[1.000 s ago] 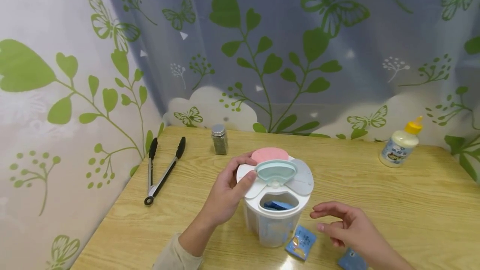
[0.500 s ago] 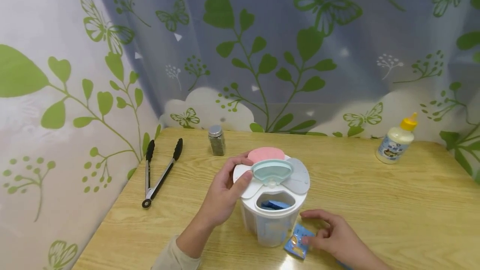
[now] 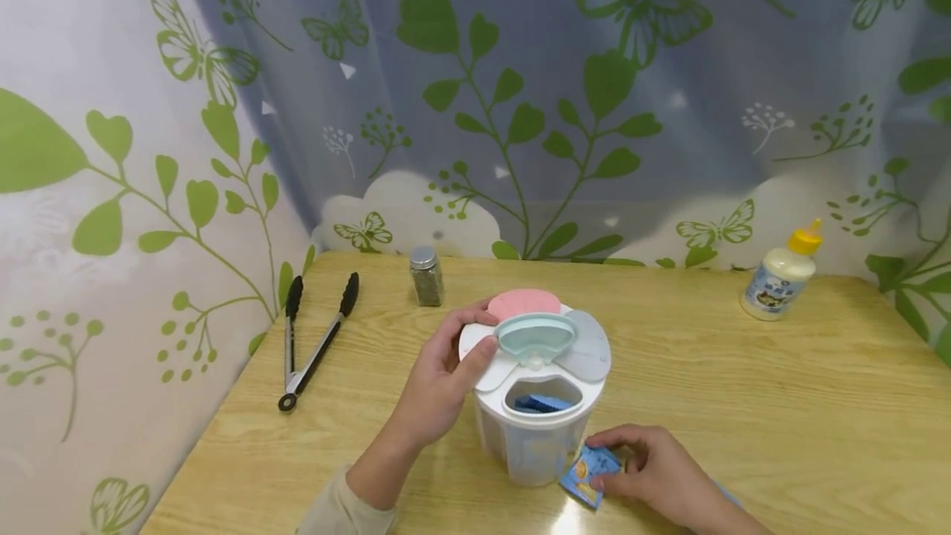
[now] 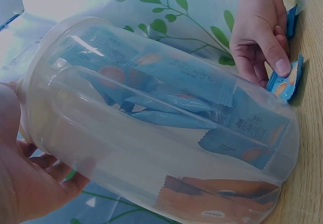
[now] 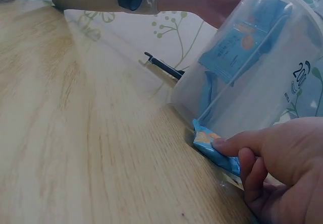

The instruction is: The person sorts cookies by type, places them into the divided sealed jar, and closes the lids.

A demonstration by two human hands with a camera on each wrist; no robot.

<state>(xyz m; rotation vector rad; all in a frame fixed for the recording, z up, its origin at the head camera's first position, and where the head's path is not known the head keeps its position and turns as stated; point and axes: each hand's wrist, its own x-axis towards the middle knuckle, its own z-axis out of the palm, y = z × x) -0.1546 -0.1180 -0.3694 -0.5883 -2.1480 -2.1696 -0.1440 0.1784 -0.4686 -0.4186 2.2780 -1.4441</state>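
Observation:
A clear divided canister (image 3: 531, 456) stands on the table, its lid made of white, pink, grey and mint flaps. The mint flap (image 3: 537, 337) is raised, and blue packets (image 3: 542, 403) show through the front opening. My left hand (image 3: 434, 390) grips the lid's left side, thumb on top. My right hand (image 3: 661, 473) pinches a small blue snack packet (image 3: 582, 477) on the table at the canister's foot. In the left wrist view, blue packets (image 4: 176, 93) fill one compartment and orange packets (image 4: 217, 199) lie in another. Another blue packet (image 3: 726, 492) is mostly hidden behind my right wrist.
Black-and-silver tongs (image 3: 315, 353) lie spread at the left. A small spice jar (image 3: 427, 277) with a metal cap stands at the back. Toward the back right is a squeeze bottle (image 3: 778, 279) with a yellow top. A leaf-printed curtain (image 3: 520, 106) borders the table.
My right hand has moved left from above the table to the nearer blue packet and now pinches it. The left hand stays on the lid. The head view has shifted slightly.

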